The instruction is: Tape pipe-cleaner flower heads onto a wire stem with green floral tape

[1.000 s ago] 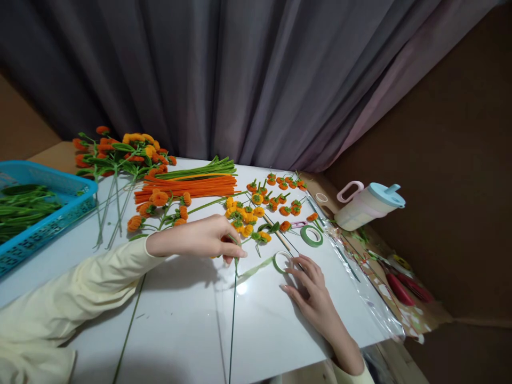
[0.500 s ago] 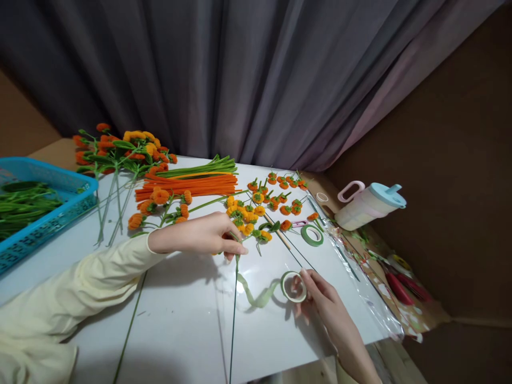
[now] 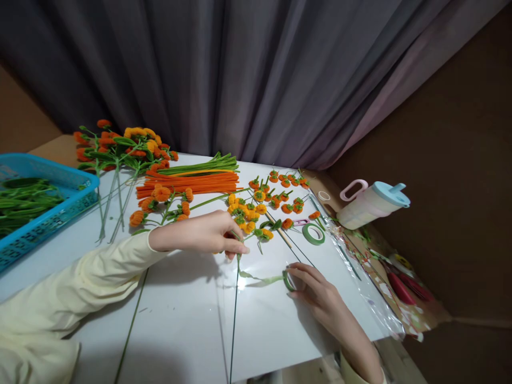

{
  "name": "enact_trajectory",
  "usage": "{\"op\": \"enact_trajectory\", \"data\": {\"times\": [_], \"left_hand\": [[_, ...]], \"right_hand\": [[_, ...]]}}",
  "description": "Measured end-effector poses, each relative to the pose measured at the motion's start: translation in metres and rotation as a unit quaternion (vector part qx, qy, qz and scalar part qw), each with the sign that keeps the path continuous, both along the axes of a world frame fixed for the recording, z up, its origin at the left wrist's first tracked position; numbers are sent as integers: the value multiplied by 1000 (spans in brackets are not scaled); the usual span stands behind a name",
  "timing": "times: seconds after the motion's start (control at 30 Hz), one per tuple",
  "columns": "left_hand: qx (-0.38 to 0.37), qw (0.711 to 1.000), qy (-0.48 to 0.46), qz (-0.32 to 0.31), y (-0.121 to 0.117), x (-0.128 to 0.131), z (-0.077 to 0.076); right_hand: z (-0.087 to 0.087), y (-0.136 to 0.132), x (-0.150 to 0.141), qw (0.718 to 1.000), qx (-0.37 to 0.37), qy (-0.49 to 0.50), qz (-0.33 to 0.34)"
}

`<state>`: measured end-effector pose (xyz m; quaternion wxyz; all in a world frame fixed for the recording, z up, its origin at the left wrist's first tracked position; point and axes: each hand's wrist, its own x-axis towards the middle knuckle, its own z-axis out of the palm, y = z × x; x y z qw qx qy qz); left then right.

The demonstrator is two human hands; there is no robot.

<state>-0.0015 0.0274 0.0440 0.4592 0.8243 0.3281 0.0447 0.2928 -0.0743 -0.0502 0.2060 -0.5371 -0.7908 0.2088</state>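
My left hand (image 3: 212, 232) is closed in a pinch on the top of a thin dark green stem wire (image 3: 233, 320), which hangs down toward the table's front. What else may be inside those fingers is hidden. My right hand (image 3: 322, 293) grips a roll of green floral tape (image 3: 287, 281) on its edge, thumb and fingers around it. From the roll a loose, twisted tape strip (image 3: 262, 279) runs left to the stem, just below my left fingertips. Yellow fuzzy flower heads (image 3: 252, 214) lie right behind my left hand.
Orange pipe cleaners (image 3: 192, 184) lie behind, beside finished flowers (image 3: 132, 144). A blue basket (image 3: 86, 194) with green leaves stands left. Another tape roll (image 3: 307, 237), a tumbler (image 3: 360, 208) and red-handled pliers (image 3: 400, 288) are right. Small orange flowers (image 3: 287, 223) lie between.
My right hand has picked the tape roll up off the table and turned it on edge. The strip sagged, then drew straighter. My left hand has stayed nearly still on the stem.
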Motion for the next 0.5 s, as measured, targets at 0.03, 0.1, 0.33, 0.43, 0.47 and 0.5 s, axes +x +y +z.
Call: {"op": "enact_trajectory", "data": {"times": [0.03,0.1,0.33,0.43,0.47,0.5], "left_hand": [[0,1000,-1,-1,0,0,0],[0,1000,-1,-2,0,0,0],[-2,1000,1,-3,0,0,-1],[-2,1000,4,2,0,0,-2],[-3,1000,5,2,1,0,-2],[-4,1000,4,2,1,0,-2]], "right_hand": [[-1,0,2,1000,6,11,0],[0,-1,4,999,12,29,-10],[22,-1,-3,983,-127,126,-49],[20,9,-7,972,-183,137,-54],[17,13,-8,974,-179,128,-53],[15,17,-9,979,-159,113,-53]]}}
